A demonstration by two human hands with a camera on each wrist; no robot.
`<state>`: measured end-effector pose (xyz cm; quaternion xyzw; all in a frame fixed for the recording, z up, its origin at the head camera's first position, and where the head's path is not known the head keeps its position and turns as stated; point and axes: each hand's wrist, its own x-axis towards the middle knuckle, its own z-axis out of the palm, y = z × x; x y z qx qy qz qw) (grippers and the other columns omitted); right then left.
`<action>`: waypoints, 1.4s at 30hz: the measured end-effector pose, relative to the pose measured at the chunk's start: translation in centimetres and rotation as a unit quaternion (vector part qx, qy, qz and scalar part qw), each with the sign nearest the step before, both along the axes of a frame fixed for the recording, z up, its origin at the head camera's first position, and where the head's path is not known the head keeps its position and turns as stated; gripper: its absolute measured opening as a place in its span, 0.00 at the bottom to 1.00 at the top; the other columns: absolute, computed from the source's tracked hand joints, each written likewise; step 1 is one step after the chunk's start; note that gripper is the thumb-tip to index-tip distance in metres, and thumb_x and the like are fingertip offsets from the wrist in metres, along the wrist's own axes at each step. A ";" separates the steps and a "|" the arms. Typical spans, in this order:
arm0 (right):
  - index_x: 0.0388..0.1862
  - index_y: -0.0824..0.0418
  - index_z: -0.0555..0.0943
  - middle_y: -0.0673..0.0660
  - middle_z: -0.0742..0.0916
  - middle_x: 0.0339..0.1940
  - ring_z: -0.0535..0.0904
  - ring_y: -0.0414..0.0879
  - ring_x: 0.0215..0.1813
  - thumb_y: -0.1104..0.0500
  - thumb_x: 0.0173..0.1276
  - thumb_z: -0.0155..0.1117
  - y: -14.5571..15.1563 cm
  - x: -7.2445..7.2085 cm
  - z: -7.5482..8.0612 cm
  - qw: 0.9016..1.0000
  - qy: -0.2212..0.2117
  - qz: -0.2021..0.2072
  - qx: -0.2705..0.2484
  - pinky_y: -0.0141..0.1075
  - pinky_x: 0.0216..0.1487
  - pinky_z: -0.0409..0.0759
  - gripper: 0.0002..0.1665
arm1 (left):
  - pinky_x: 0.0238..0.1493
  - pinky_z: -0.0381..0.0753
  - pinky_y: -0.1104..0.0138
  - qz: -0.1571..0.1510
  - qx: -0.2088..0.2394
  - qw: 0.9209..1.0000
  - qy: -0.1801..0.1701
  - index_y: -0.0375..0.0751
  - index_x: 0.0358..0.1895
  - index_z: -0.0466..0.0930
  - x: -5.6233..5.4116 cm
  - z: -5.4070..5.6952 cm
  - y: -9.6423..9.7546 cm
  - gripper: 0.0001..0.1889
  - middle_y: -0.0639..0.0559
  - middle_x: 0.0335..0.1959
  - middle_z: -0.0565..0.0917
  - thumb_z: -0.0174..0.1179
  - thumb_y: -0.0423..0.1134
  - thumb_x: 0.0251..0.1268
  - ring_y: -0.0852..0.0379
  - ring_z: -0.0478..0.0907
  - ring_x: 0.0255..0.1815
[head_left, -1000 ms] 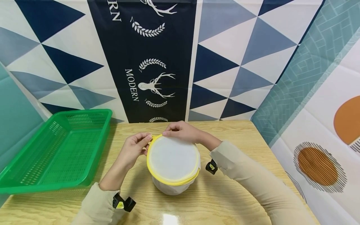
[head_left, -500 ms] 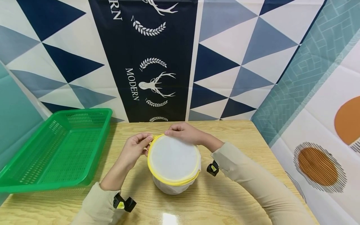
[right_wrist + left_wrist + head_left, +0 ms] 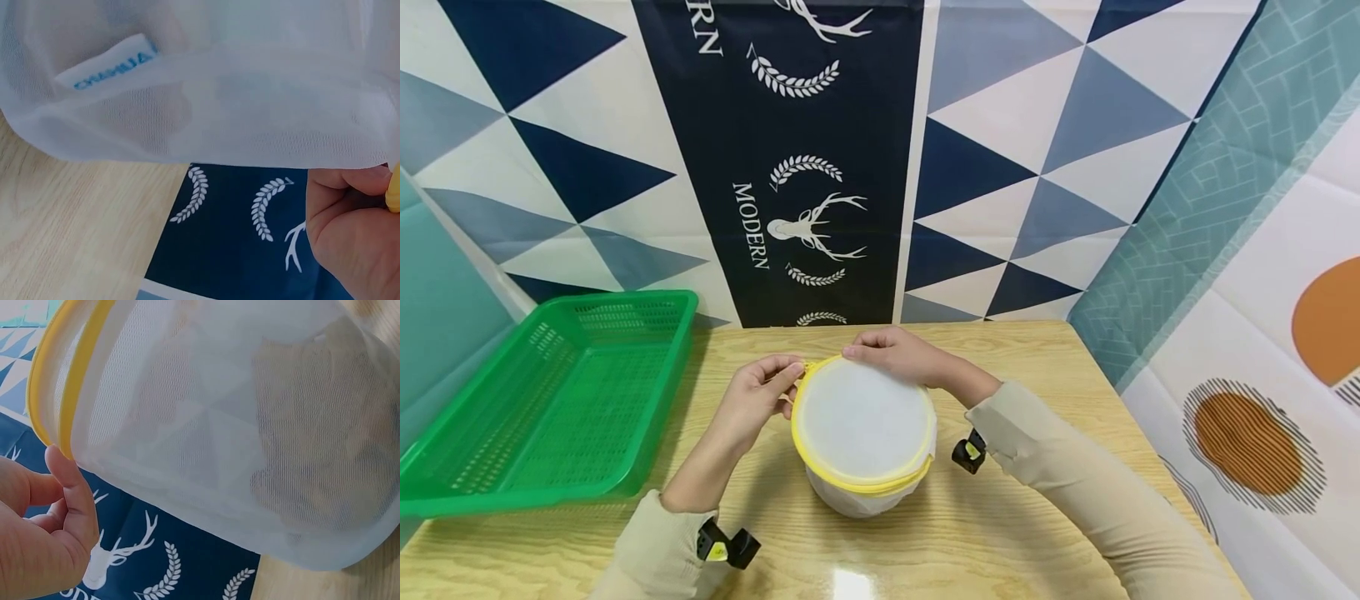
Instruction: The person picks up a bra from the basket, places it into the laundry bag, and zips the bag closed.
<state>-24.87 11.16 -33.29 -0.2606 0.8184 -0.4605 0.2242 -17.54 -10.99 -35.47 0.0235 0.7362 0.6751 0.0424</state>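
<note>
A round white mesh laundry bag (image 3: 862, 423) with yellow trim stands upright on the wooden table. At the upper left of its rim, my left hand (image 3: 758, 393) pinches the end of the yellow zipper edge (image 3: 78, 378) between thumb and fingers. My right hand (image 3: 898, 357) pinches the far rim a little to the right, its thumb over the lid. Through the mesh in the left wrist view, a brownish patterned cloth-like bundle (image 3: 325, 431) shows inside. The right wrist view shows a white label (image 3: 112, 62) with blue letters on the bag's side.
A green plastic basket (image 3: 658, 417) with perforated walls stands at the left of the wooden table (image 3: 1000, 533). Patterned cloth hangs (image 3: 985, 167) behind the table and along both sides. Black wrist cameras sit on both sleeves.
My right hand has slid slightly to the right along the yellow rim. The left hand keeps its pinch at the same spot, and the bag has barely shifted.
</note>
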 end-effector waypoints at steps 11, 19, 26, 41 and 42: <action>0.41 0.60 0.79 0.53 0.82 0.27 0.79 0.42 0.20 0.48 0.72 0.52 -0.4 0.6 0.4 0.999 -0.032 -0.020 -0.016 0.33 0.21 0.79 0.18 | 0.23 0.75 0.76 0.011 -0.009 1.000 0.002 0.26 0.51 0.72 0.1 0.2 -0.2 0.16 0.56 0.28 0.76 0.50 0.38 0.71 0.65 0.72 0.25; 0.41 0.59 0.79 0.54 0.82 0.27 0.80 0.42 0.21 0.47 0.72 0.52 -0.6 0.7 -0.2 0.999 -0.032 -0.021 -0.020 0.34 0.21 0.80 0.17 | 0.23 0.75 0.75 0.015 -0.017 1.000 0.005 0.27 0.50 0.73 0.1 -0.3 -0.5 0.15 0.56 0.27 0.77 0.50 0.38 0.71 0.64 0.72 0.25; 0.42 0.59 0.79 0.55 0.83 0.28 0.80 0.42 0.21 0.47 0.72 0.51 -0.6 0.8 -0.4 0.999 -0.036 -0.021 -0.022 0.34 0.22 0.80 0.18 | 0.24 0.75 0.75 0.017 -0.010 1.000 0.002 0.28 0.51 0.74 0.1 -0.5 -0.7 0.15 0.56 0.28 0.77 0.50 0.37 0.71 0.64 0.72 0.26; 0.44 0.60 0.79 0.55 0.83 0.28 0.81 0.43 0.22 0.47 0.73 0.50 -0.4 1.0 -0.2 0.998 -0.048 -0.025 -0.025 0.36 0.23 0.81 0.19 | 0.23 0.76 0.75 0.005 0.001 1.000 0.004 0.26 0.51 0.73 0.0 -0.5 -0.8 0.15 0.57 0.29 0.77 0.49 0.36 0.71 0.65 0.72 0.25; 0.44 0.60 0.79 0.55 0.83 0.28 0.81 0.43 0.22 0.47 0.73 0.50 -0.4 1.0 -0.2 0.998 -0.049 -0.025 -0.025 0.36 0.23 0.81 0.18 | 0.23 0.76 0.75 0.006 0.001 1.000 0.004 0.26 0.51 0.73 0.1 -0.5 -0.8 0.15 0.57 0.28 0.77 0.49 0.36 0.71 0.65 0.72 0.25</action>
